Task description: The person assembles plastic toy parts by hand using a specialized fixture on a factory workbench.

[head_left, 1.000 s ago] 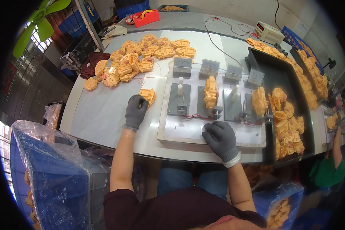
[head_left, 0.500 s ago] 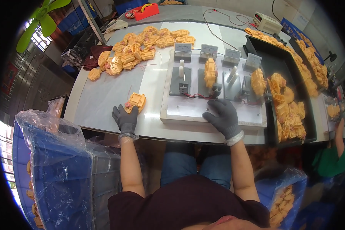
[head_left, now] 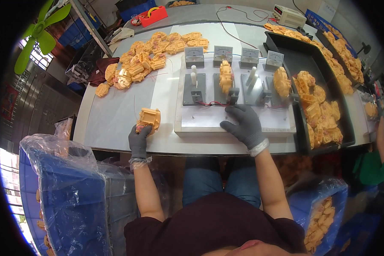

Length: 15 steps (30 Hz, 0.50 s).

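Grey-gloved left hand (head_left: 138,138) is gripping a boxy, ridged orange plastic casing (head_left: 149,119) above its fingertips.
Gloved right hand (head_left: 244,124) is lying unclenched, fingers spread.

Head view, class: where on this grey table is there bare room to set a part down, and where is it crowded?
Bare grey table lies between the orange part pile and the left hand holding an orange part. The white test board's front strip beside the right hand is partly free. The black tray is crowded.
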### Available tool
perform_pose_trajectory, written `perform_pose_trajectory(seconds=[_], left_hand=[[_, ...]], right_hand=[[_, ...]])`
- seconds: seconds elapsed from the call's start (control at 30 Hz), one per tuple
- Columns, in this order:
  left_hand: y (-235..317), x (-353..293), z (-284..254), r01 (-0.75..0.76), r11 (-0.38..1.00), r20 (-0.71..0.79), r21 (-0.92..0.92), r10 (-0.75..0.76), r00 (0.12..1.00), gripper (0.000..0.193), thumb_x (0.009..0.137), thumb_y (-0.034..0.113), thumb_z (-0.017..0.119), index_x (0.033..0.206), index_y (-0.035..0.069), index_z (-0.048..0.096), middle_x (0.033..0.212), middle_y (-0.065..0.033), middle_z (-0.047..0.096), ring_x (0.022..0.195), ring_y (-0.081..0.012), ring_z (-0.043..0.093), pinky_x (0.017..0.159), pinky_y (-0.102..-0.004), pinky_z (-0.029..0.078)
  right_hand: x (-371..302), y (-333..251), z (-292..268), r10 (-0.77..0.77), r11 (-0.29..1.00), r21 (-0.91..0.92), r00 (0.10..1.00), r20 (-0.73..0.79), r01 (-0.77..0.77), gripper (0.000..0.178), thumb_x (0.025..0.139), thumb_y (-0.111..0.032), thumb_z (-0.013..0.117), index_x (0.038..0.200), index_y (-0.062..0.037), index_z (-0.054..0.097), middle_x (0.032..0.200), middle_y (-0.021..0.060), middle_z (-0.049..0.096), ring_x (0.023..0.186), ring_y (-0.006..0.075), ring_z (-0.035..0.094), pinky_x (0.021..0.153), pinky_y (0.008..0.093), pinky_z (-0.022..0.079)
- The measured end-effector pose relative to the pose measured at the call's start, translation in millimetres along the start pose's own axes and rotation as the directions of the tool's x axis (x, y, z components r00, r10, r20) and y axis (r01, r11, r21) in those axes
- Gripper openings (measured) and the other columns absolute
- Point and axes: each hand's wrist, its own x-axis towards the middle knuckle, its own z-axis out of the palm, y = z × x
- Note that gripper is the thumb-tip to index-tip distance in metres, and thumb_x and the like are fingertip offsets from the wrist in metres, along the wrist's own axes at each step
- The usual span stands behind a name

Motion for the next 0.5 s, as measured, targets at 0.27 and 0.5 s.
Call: perform_pose_trajectory(seconds=[0.27, 0.5], left_hand=[[56.9, -52.8, 54.4, -0.088, 0.508, 0.162, -0.857, 0.428, 0.889, 0.053, 0.089, 0.036, 0.06, 0.122, -0.005, 0.049, 0.108, -0.0132, 0.06, 0.099, -0.0231, 0.06, 0.087, -0.0354, 0.051], [118.2, -82.4, 127.9, -0.153, 0.573, 0.296, -0.805, 0.612, 0.734, 0.056, 0.074, 0.014, 0.071, 0.125, -0.002, 0.05, 0.112, -0.0083, 0.06, 0.103, -0.0172, 0.059, 0.091, -0.0302, 0.048]], right_hand=[[1.8, -0.4, 1.2, 0.006, 1.0, 0.014, 1.0, 0.002, -0.006, 0.039, 0.068, -0.029, 0.077, 0.1, -0.0089, 0.068, 0.101, 0.0112, 0.064, 0.093, 0.0289, 0.061, 0.081, 0.0392, 0.051], [0.9, 1.6, 3.7, -0.021, 1.0, -0.001, 1.0, 0.007, 0.021, 0.037, 0.068, -0.027, 0.076, 0.1, -0.0094, 0.067, 0.1, 0.0109, 0.064, 0.091, 0.0295, 0.061, 0.079, 0.0394, 0.051]])
